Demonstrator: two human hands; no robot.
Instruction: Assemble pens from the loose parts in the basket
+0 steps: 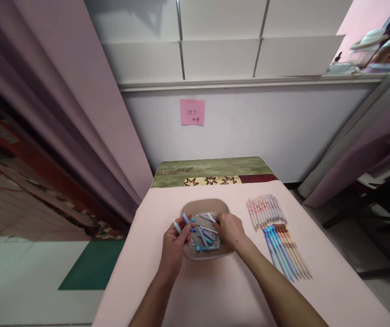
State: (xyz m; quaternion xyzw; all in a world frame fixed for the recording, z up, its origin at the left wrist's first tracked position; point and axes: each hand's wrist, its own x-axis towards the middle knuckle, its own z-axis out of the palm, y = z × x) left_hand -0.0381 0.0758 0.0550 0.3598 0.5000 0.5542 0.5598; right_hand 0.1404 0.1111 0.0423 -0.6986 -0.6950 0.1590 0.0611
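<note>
A beige plastic basin (205,202) sits on the pink-covered table, with loose blue, lilac and turquoise pen parts (209,235) and thin white tubes in it. At its left rim, my left hand (174,243) is closed on pen parts: a pale blue pen barrel (177,227) and a lilac-blue piece (185,218) stick up from its fingers. My right hand (231,230) reaches over the right rim with its fingers pinched together inside the basin. A thin white tube (211,218) meets its fingertips; the grip itself is partly hidden.
Right of the basin lie a row of pink-to-grey pens (266,211), several blue pens (279,252) and several brown-topped pens (295,252). A pink note (192,112) is stuck to the wall behind the table (160,204). Curtains (89,113) hang on the left.
</note>
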